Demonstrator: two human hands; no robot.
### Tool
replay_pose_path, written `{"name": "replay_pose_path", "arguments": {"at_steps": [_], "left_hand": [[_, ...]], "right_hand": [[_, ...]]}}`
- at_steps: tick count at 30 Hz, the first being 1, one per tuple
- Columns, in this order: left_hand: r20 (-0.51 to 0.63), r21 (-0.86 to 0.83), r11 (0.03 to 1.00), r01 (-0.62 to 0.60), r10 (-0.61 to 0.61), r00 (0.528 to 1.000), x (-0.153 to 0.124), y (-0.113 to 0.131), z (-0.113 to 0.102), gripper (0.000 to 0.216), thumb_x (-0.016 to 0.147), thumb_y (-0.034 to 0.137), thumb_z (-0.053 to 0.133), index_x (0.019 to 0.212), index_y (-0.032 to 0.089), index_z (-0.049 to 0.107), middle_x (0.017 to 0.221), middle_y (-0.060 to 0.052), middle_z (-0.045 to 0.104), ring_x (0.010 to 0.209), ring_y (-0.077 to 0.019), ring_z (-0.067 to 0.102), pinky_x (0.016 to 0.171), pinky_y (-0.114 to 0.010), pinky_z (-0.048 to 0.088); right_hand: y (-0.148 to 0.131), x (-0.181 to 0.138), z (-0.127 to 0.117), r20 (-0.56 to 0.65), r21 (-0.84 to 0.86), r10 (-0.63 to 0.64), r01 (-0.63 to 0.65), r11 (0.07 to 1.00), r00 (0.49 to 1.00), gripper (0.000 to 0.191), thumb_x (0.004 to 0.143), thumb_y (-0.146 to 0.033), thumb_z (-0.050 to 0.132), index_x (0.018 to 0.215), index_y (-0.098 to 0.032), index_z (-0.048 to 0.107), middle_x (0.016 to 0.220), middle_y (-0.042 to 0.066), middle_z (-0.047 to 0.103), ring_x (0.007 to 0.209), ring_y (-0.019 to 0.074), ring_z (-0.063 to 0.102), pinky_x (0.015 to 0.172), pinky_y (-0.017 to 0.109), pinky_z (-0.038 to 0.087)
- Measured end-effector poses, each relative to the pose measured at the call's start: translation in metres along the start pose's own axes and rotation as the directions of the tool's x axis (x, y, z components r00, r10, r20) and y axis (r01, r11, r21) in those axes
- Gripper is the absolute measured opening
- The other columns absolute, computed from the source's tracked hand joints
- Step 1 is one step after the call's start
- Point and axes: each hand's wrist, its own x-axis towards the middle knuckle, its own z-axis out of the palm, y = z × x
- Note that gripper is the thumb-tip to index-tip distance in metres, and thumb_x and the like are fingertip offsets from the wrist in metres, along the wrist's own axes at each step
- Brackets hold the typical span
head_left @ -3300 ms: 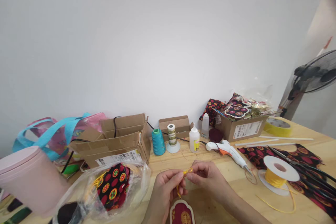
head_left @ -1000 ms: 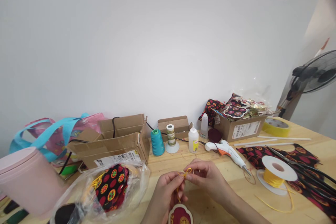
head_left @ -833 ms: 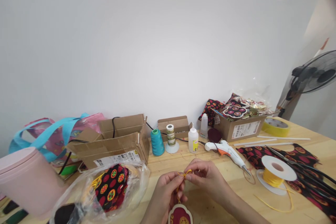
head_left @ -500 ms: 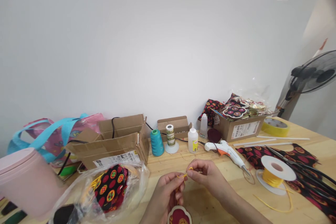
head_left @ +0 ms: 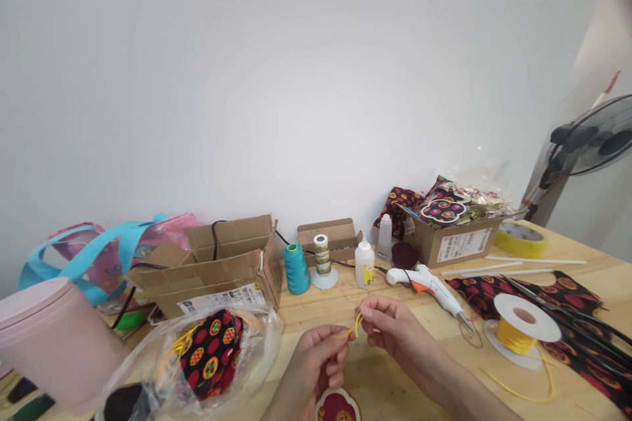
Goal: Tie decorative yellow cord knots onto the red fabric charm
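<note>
My left hand (head_left: 316, 358) and my right hand (head_left: 390, 325) meet low in the middle of the view, both pinching a thin yellow cord (head_left: 351, 330) between their fingertips. The cord loops between the two pinches. Below my left hand hangs a small dark red ornament with a gold emblem (head_left: 338, 406), partly cut off by the bottom edge. The hands hover just above the wooden table (head_left: 385, 381).
A spool of yellow cord (head_left: 522, 327) and a white glue gun (head_left: 428, 284) lie to the right. Patterned fabric (head_left: 567, 316), cardboard boxes (head_left: 217, 270), thread cones (head_left: 297, 268), glue bottles (head_left: 364, 264), a plastic bag of fabric pieces (head_left: 207, 348) and a pink tub (head_left: 54, 335) crowd the table.
My right hand has drawn slightly away from the left, pulling the yellow cord's loop out. The ornament has sunk lower toward the bottom edge.
</note>
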Motion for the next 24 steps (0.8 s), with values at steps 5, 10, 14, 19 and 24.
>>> {"name": "replay_pose_path", "arguments": {"at_steps": [5,10,14,19,24], "left_hand": [[0.022,0.024,1.0,0.013,-0.013,1.0,-0.0014,-0.0011,0.0006,0.014,0.061,0.022,0.063,0.062,0.009,0.059,0.04,0.007,0.039,0.032,0.0008,0.024,0.031,-0.011,0.018],[0.046,0.023,1.0,0.01,-0.011,0.999,-0.0013,-0.0048,0.0028,0.013,0.061,0.023,0.063,0.063,0.011,0.059,0.04,0.006,0.043,0.031,-0.0005,0.031,0.032,-0.013,0.027],[0.044,0.023,0.999,-0.03,0.029,0.999,0.0005,-0.0074,0.0024,0.011,0.062,0.021,0.063,0.064,0.011,0.059,0.042,0.005,0.048,0.033,-0.0027,0.039,0.035,-0.015,0.035],[0.032,0.037,0.994,-0.1,0.099,0.995,0.0036,-0.008,-0.0005,0.011,0.061,0.021,0.063,0.064,0.011,0.06,0.044,0.004,0.051,0.036,-0.0041,0.043,0.038,-0.016,0.039],[-0.018,-0.001,0.995,-0.097,0.097,0.995,0.0025,-0.0054,-0.0022,0.008,0.061,0.018,0.063,0.066,0.011,0.06,0.045,0.004,0.053,0.037,-0.0047,0.046,0.04,-0.017,0.04]], "right_hand": [[0.0011,0.0013,-0.0013,0.009,0.147,-0.007,0.005,0.989,1.0,0.013,0.062,-0.024,0.065,0.069,-0.016,0.057,0.058,-0.004,0.049,0.047,0.0039,0.038,0.047,0.016,0.031],[-0.0033,0.0025,-0.0052,-0.104,0.252,-0.019,0.045,0.967,0.994,0.017,0.06,-0.019,0.067,0.075,-0.017,0.06,0.063,-0.003,0.053,0.047,0.0027,0.041,0.047,0.015,0.035],[-0.0054,0.0034,-0.0063,-0.156,0.22,-0.026,0.06,0.974,0.987,0.017,0.059,-0.02,0.068,0.075,-0.016,0.062,0.065,-0.002,0.057,0.048,0.0026,0.045,0.048,0.013,0.039],[-0.0049,0.0051,-0.0072,-0.206,0.226,-0.053,0.1,0.969,0.977,0.015,0.059,-0.022,0.068,0.073,-0.016,0.062,0.064,-0.002,0.058,0.047,0.002,0.044,0.046,0.012,0.04],[-0.0033,0.0053,-0.0083,-0.213,0.223,-0.05,0.098,0.97,0.976,0.018,0.063,-0.022,0.066,0.079,-0.017,0.062,0.07,-0.001,0.06,0.05,0.0023,0.046,0.047,0.011,0.041]]}}
